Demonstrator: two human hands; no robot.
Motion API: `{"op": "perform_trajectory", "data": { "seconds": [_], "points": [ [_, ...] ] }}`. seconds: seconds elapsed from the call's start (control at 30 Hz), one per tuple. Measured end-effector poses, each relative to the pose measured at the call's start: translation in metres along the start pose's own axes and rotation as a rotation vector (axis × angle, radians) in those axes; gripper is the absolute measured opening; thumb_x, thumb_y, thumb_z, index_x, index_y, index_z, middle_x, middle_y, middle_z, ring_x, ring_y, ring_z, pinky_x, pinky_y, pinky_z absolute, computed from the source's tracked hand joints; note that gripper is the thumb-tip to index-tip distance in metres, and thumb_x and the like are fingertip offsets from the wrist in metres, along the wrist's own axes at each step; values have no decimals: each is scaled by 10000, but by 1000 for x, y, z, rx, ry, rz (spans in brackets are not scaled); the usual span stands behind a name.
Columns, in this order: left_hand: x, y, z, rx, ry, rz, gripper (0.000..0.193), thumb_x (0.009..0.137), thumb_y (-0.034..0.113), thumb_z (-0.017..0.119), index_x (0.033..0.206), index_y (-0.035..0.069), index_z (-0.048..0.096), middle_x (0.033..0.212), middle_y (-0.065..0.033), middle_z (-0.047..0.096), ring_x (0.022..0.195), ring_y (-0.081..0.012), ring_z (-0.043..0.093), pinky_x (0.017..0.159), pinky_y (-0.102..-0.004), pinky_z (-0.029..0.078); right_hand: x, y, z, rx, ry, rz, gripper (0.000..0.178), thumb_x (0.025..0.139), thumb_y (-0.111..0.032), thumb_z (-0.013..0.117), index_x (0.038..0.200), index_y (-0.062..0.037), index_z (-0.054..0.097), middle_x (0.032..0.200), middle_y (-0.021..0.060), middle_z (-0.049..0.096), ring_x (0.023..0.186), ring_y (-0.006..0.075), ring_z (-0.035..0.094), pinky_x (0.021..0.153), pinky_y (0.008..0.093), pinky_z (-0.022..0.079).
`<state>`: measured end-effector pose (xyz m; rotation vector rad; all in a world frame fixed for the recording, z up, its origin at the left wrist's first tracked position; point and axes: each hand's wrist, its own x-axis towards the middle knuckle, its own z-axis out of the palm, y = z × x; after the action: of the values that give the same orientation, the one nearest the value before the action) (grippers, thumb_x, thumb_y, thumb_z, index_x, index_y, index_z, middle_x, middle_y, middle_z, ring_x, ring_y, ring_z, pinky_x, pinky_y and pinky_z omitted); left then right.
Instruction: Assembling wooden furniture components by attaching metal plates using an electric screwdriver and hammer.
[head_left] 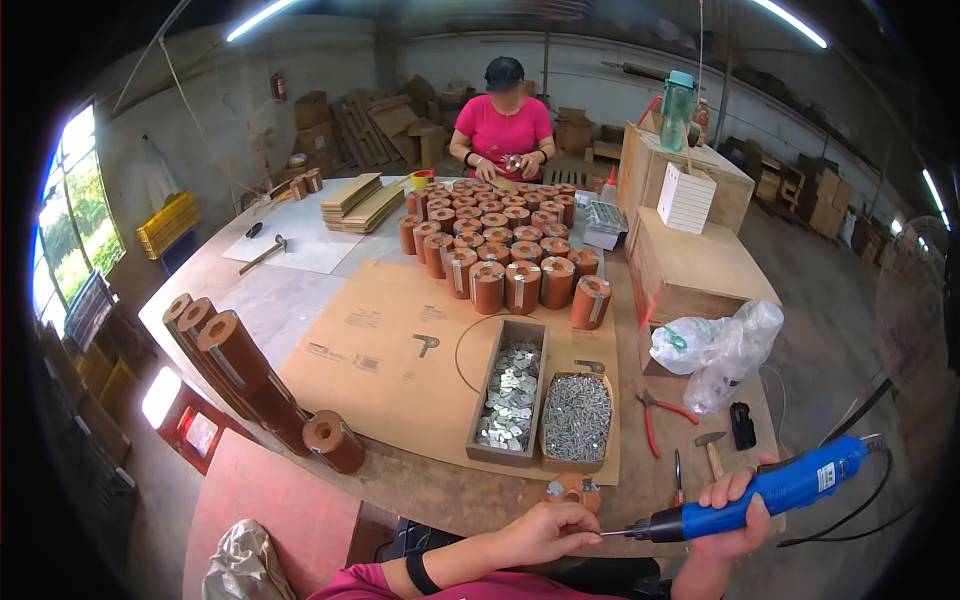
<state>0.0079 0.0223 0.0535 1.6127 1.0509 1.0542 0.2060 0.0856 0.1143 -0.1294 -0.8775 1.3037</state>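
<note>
My right hand [733, 518] is wrapped round a blue corded electric screwdriver [790, 492] at the table's near right edge. Its thin bit points left, toward my left hand [548, 531]. The left fingers are pinched at the bit's tip; what they hold is too small to make out. Just beyond them sits a brown cylinder [574, 490] with small metal plates on top, partly hidden by the hand. A long box of flat silvery metal plates [510, 395] stands farther off, with a box of screws [577, 418] beside it.
Pliers [655, 418], a small hammer [711, 452] and plastic bags [730, 350] lie at right, near wooden boxes [700, 265]. Many brown cylinders [488, 285] crowd the far table; others are stacked at left [240, 360]. A co-worker [505, 130] in pink handles something across the table.
</note>
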Motion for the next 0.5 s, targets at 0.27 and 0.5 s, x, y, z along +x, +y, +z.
{"op": "perform_trajectory", "data": {
  "seconds": [0.27, 0.5],
  "points": [
    [2, 0, -2, 40, 23, 41, 151, 806, 163, 605, 850, 19, 605, 718, -56, 579, 646, -137, 555, 585, -252, 439, 1, 5, 1, -71, -29, 4, 549, 781, -195, 495, 1243, -48, 236, 736, 72, 463, 614, 158, 472, 561, 302, 461],
    [-4, -2, 3, -42, 19, 17, 164, 803, 177, 607, 848, 19, 609, 697, -60, 575, 624, -142, 548, 573, -265, 439, -4, 1, 8, -42, -24, 15, 570, 771, -201, 509, 1242, -51, 226, 731, 72, 456, 618, 162, 480, 570, 306, 462]
  ]
}}
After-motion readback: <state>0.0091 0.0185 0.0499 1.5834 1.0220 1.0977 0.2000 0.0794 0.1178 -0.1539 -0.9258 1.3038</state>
